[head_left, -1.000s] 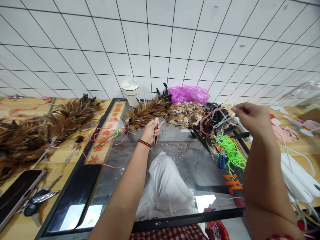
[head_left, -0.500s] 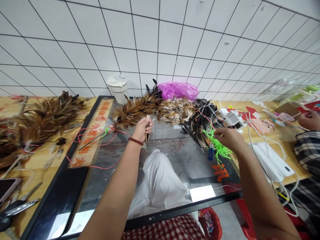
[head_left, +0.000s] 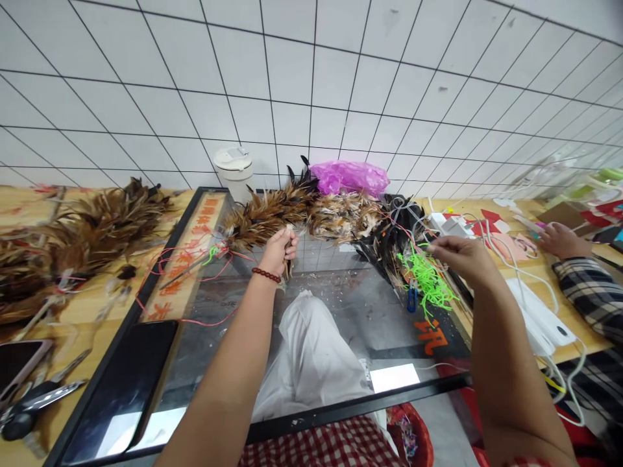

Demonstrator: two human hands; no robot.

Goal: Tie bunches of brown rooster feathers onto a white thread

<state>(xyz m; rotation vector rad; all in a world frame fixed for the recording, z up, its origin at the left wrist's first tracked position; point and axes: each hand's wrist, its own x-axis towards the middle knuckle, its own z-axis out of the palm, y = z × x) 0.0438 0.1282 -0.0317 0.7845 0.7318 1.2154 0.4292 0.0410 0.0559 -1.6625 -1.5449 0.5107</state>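
Observation:
My left hand is closed in a fist above the glass pane, with a small bunch of feathers poking out below the fingers. My right hand is pinched beside a tangle of bright green strings; anything between its fingertips is too small to make out. Under the strings lie blue-handled snips. Beyond my left hand lies a brown feather garland. A heap of loose tan feathers and a pile of black feathers sit to its right.
A white lidded cup and a purple plastic bag stand by the tiled wall. Phones, scissors and more feather garlands lie left. White power strips with cables and a co-worker's hand are right.
My right hand has moved slightly up and right, off the green strings. My left hand keeps its closed grip. The co-worker's hand has shifted left into fuller view.

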